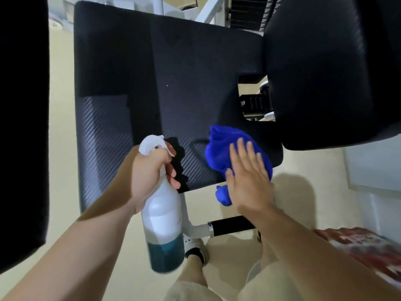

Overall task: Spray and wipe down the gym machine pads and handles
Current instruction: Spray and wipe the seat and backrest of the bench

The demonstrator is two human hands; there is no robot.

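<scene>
A wide black seat pad point(165, 83) with a woven texture fills the middle of the view. My left hand point(152, 170) grips the neck of a white spray bottle point(162, 216) with teal liquid at its bottom, held at the pad's near edge. My right hand point(249, 179) lies flat, fingers spread, pressing a blue cloth point(225, 148) onto the pad's near right corner. Part of the cloth hangs over the edge. A black handle grip point(232, 224) on a white tube juts out below the pad.
A second black pad point(325, 72) looms at the upper right, and a dark panel point(21, 127) runs down the left edge. White frame bars point(208, 9) rise behind. My legs and a white shoe point(195, 246) stand on the cream floor point(60, 127). A red patterned item point(364, 248) lies at right.
</scene>
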